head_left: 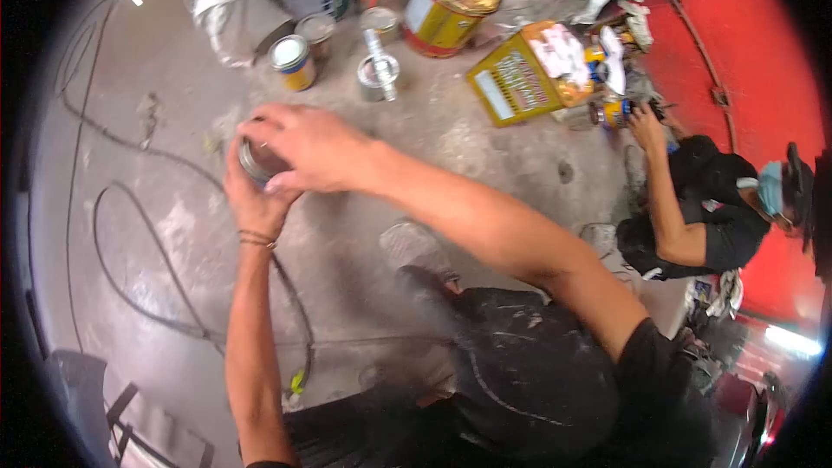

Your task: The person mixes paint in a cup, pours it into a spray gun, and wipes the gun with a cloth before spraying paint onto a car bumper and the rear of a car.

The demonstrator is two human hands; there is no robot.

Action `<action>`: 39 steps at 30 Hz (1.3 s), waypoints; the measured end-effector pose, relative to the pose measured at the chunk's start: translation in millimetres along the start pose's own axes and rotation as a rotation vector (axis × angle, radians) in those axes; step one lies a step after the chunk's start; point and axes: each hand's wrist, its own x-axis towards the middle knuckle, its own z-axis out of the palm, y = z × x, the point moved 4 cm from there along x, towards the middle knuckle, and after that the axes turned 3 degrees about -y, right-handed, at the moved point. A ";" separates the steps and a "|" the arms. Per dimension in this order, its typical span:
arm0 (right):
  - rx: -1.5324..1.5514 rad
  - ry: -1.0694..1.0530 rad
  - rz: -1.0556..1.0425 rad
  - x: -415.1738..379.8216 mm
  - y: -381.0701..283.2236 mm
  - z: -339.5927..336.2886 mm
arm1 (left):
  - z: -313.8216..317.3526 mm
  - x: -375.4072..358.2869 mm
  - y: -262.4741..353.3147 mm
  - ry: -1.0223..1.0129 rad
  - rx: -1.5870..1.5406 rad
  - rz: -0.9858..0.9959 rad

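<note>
Underfoot, paint-stained concrete floor (485,134), red wall (763,61)

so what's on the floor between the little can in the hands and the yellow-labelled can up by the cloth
In the head view, only bare, dusty concrete floor lies between the small can and the yellow-labelled can.

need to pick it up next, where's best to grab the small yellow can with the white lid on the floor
Grip the small yellow can around its round side wall, coming from above and the near side. It stands upright, its lid looks flat with nothing to hold, and other tins crowd its far side.
</note>
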 end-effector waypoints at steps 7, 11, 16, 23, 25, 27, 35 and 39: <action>-0.047 -0.133 0.003 11.8 6.9 -1.5 | 1.9 5.8 -3.2 -0.059 0.088 -0.047; -0.011 -0.065 0.020 17.8 17.3 4.6 | 2.5 13.0 -10.2 0.006 0.103 -0.019; -0.225 0.020 0.001 25.0 35.8 14.9 | 15.6 25.4 -48.7 0.086 0.018 0.025; 0.038 0.266 0.221 0.8 69.9 -9.3 | 22.6 55.6 -134.6 0.100 -0.161 -0.031; 0.044 0.360 0.226 -17.0 71.5 -24.1 | 22.5 58.3 -148.0 0.063 0.021 -0.071; 0.046 0.363 0.238 -37.8 76.4 -34.1 | 16.8 49.2 -185.4 0.065 -0.177 -0.048; 0.108 0.508 0.406 -109.0 93.6 -69.7 | 21.3 130.3 -49.3 -0.094 0.417 0.237; 0.068 0.537 0.406 -124.3 100.8 -80.8 | 80.5 191.0 -58.9 -0.353 0.593 0.234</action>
